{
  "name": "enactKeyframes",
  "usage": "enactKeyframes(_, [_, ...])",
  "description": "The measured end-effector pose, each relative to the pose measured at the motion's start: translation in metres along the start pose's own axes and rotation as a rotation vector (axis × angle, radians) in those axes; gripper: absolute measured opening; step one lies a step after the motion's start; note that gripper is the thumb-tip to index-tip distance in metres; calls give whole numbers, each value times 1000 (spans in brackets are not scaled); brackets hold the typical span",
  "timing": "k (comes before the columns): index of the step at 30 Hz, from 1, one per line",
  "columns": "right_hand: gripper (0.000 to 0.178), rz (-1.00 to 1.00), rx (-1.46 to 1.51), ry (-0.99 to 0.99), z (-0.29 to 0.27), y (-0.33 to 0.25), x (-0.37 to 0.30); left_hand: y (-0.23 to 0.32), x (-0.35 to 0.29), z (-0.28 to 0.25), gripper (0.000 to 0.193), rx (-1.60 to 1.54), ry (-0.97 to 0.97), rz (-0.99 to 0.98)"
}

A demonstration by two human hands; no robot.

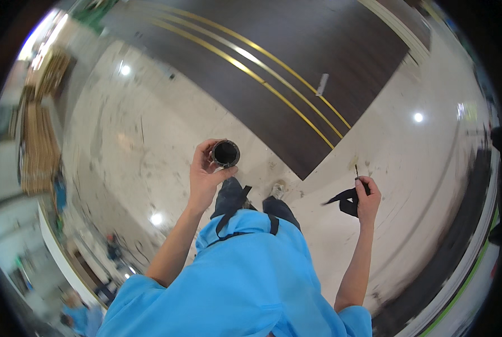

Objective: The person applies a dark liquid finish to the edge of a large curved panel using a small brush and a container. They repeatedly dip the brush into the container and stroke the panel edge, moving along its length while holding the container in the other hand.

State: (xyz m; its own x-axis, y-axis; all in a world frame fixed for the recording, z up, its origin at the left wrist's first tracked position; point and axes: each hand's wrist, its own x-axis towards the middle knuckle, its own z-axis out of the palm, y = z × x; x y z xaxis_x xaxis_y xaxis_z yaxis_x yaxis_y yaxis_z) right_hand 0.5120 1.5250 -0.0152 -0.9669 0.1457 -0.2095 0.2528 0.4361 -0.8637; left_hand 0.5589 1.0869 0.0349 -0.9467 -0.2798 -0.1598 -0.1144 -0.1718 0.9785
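Now gripping a black open-topped cup (226, 153) in the left hand (206, 169), above the floor (121, 163) near the dark panel (318, 45); pinching a thin stick (357, 169) and black cloth (348, 204) in the right hand (368, 203).

Reference landmark: the stack of brown sheets (40, 149) along the left side. A smooth, pale floor (110, 140) extends to the right of the stack; its surface shows dark scuffs and streaks and round, bright light reflections (125, 69). Directly ahead of the stack: a second, smaller brown stack (53, 70), with a bright white light area (40, 28) beyond. Behind and right of the stack: dark cables (135, 253). Far right of the stack: a broad dark strip (430, 286), bordered by a green line (457, 295).
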Motion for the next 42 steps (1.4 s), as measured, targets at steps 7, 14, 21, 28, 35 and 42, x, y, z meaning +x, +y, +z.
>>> enactKeyframes(7, [16,-60,275,-146,-21,-40,78,-23,-101,21,71,-65,291,91])
enactKeyframes(14, [17,-100,384,-298,-7,-72,106,-54,-178,53,72,-132,454,36])
enactKeyframes(21, [15,93,608,-715,51,-86,128,-65,-229,98,71,-118,660,45])
enactKeyframes(28, [17,-501,-171,-1195,139,-107,169,-74,-201,172,73,-142,1027,86])
enactKeyframes(35, [16,-908,-560,-1522,158,-98,177,-68,-151,279,76,-366,1242,158])
enactKeyframes(42, [10,-1033,-395,-1567,156,-70,173,-76,-140,336,79,-363,1355,81])
